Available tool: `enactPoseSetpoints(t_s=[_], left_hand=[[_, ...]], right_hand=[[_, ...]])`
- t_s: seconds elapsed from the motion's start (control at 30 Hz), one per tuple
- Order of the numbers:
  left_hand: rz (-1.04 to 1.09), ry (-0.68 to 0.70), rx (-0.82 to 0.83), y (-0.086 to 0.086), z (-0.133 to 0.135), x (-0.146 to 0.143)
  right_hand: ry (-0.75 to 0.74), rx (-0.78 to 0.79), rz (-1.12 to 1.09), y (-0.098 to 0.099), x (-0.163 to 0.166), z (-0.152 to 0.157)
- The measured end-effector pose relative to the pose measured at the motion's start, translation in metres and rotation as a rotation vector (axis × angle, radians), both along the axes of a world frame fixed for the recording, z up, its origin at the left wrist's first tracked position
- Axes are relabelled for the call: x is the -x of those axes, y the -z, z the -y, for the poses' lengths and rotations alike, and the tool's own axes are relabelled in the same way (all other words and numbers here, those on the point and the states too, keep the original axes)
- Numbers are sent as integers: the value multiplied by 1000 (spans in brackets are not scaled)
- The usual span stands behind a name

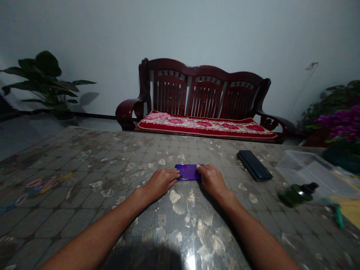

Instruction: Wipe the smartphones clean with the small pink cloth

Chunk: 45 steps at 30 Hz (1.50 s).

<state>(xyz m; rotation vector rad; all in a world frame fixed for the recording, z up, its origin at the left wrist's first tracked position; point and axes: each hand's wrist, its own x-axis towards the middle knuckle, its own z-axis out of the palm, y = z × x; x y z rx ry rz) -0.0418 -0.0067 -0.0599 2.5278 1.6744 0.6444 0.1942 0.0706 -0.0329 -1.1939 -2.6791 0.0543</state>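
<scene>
A purple smartphone (188, 172) lies across the middle of the patterned tablecloth, back side up, with a dark camera patch near its left end. My left hand (164, 181) holds the left end, fingers close together over the edge. At the other end my right hand (211, 178) grips the phone, its thumb on the back and the remaining fingers curled and partly hidden. The middle of the phone's back shows between my hands.
Coloured bands (45, 186) lie at left. To the right are a dark wallet-like case (254, 165), a green bottle (292, 195) on its side, a clear plastic box (306, 172) and yellow paper (350, 210). A wooden bench (205, 71) stands behind the table.
</scene>
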Motion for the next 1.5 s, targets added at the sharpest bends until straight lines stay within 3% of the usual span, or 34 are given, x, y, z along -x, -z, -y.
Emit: enactPoseSetpoints(t_s=[0.23,0.53,0.63,0.83,1.1,1.17,1.37,1.5], left_hand=[[30,2,11,-1,1,0],[-3,1,20,-1,0,0],[13,-5,31,-2,-1,-1],[30,-8,60,-4,1,-2],[-8,-32,102,-5,0,-3],[-10,-37,114,-5,-1,-4],[20,-17,93,-5,-1,-3],[19,-23,87,-2,0,-3]], right_hand=[[-238,19,-51,2,18,18],[76,-11,2,2,-1,-9],[24,-21,-5,3,8,-5],[-235,-13,-56,5,27,10],[47,-45,-18,6,5,-17],[10,-48,-38,8,7,-15],[-292,-34,-111,12,21,5],[-160,-12,-107,10,9,-8]])
